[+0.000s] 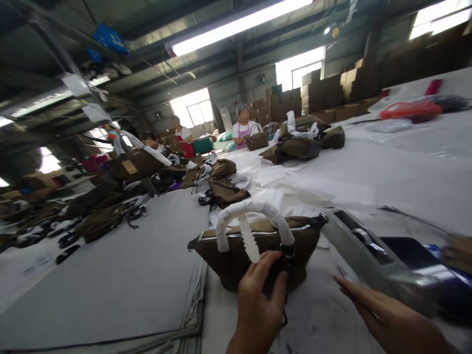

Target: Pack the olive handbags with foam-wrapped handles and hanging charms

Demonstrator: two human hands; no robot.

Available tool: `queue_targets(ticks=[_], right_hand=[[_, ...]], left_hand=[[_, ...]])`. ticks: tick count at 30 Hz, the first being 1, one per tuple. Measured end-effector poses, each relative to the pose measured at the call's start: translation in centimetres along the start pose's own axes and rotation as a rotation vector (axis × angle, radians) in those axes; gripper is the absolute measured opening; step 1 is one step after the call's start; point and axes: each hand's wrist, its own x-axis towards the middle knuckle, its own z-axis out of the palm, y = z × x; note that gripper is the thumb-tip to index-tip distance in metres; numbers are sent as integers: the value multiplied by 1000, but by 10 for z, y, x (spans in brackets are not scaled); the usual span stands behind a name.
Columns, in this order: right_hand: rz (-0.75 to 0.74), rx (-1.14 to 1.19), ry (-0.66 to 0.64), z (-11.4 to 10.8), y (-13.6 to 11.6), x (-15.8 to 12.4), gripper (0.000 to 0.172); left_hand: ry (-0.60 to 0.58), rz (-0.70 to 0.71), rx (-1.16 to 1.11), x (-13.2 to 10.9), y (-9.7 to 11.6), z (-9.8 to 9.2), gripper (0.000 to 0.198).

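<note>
Gripping the brown bag (228, 265) at the base of its near handle, the left hand (258, 300) is curling its fingers (263, 263) around the dark ring and strap there, pinching them against the thumb. The right hand (387, 314) is hovering low over the counter (405, 167) just right of the bag, fingers stretched flat and close together, holding nothing.

The bag is standing upright at the near edge of the counter, between a stack of grey sheets (110, 275) and a grey metal tape dispenser (354, 246). Its long axis is running left to right across the view, rising slightly to the right, with the handles up and one broad side facing the person.

The wrapping looks largely done: white paper (258, 209) is already covering the handle arch, while one twisted strip (249, 241) is hanging loose. More brown bags (224, 189) are lying beyond, some wrapped likewise.
</note>
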Motion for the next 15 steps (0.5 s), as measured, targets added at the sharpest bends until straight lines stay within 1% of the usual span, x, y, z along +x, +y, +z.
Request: queue_targets(ticks=[1, 2, 3, 4, 5, 7, 8, 9, 10, 11, 13, 14, 15], right_hand=[[-71, -47, 19, -7, -7, 5, 33], [-105, -78, 43, -12, -15, 9, 32], [-124, -97, 62, -16, -22, 13, 31], [-128, -99, 51, -19, -30, 16, 35], [-141, -74, 48, -21, -39, 18, 37], [-187, 27, 55, -24, -58, 19, 39], [-220, 103, 72, -25, -69, 19, 37], [-262, 195, 71, -27, -80, 19, 33], [-312, 297, 51, -29, -91, 19, 28], [-366, 405, 26, -33, -102, 19, 26], [-422, 591, -9, -41, -117, 22, 27], [-412, 652, 1, -45, -121, 23, 27], [-368, 678, 26, -48, -121, 25, 26]], left_hand=[[0, 2, 17, 0, -1, 0, 35], [1, 10, 28, -1, -1, 0, 35], [4, 23, 37, -1, -2, 0, 36], [9, 37, 48, -2, -3, 1, 37], [29, 56, 65, -3, -2, 2, 37], [120, 116, 91, -7, 0, 3, 35], [158, 143, 74, -10, 3, 4, 33], [167, 155, 26, -14, 6, 5, 30], [138, 140, -51, -18, 10, 6, 27], [66, 87, -151, -22, 14, 8, 24], [-149, -98, -372, -31, 21, 12, 23], [-248, -196, -461, -35, 23, 14, 31], [-335, -284, -531, -38, 24, 15, 41]])
